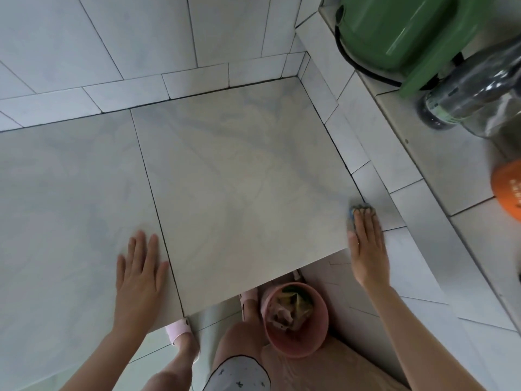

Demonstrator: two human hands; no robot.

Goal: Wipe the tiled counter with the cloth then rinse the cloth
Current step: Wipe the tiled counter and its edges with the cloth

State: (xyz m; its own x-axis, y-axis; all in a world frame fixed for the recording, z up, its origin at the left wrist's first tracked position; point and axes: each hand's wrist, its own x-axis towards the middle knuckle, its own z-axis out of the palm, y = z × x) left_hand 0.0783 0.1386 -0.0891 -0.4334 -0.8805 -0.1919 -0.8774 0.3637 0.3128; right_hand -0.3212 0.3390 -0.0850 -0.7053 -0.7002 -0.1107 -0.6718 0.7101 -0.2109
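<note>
The tiled counter (231, 170) is pale grey with dark grout lines and fills the middle of the view. My right hand (366, 246) lies flat with straight fingers at the counter's right edge, pressing a small blue-green cloth (357, 208) under its fingertips against the raised tile border. Only a little of the cloth shows past the fingers. My left hand (139, 275) rests flat on the counter near its front edge, fingers straight and spread, holding nothing.
A green plastic container (400, 32), a clear glass jar (473, 100) and an orange object (507, 190) stand on the raised ledge at right. Below the counter's front edge are a pink bin (296, 320) with scraps, and my legs in pink slippers.
</note>
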